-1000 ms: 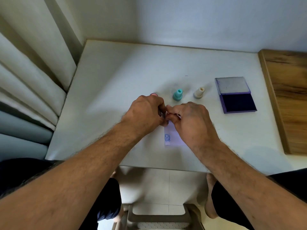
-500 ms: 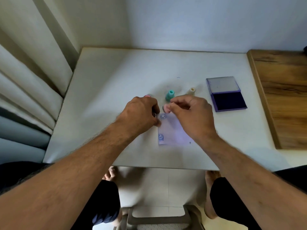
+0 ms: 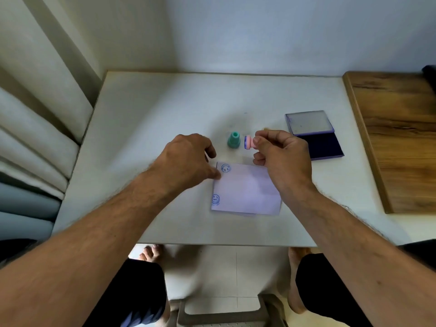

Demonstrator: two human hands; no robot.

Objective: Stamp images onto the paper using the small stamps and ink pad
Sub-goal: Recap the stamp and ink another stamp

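**Pink stamp pinched in your right hand, above the paper's far edge**

Your right hand (image 3: 280, 156) holds the pink stamp (image 3: 249, 142) in a pinch grip, fingertips on its handle, so most of the handle is hidden and only the inked face end shows, turned toward your left. The stamp is lifted off the surface, just beside the teal stamp (image 3: 234, 140), which stands upright on the surface (image 3: 146, 119). Behind your right knuckles a sliver of a beige object peeks out; too little shows to name it.

Your left hand (image 3: 188, 159) rests with loosely curled fingers at the paper's left edge, its thumb tip touching near the far left corner; the fingertips themselves are hidden under the hand.

The paper (image 3: 245, 190) lies flat, carrying two blue round prints along its left side; their designs are too small to read. Your right wrist covers its far right corner.

The ink pad (image 3: 323, 145) sits open to the right, its lid (image 3: 308, 122) folded back, its left edge partly behind your hand.
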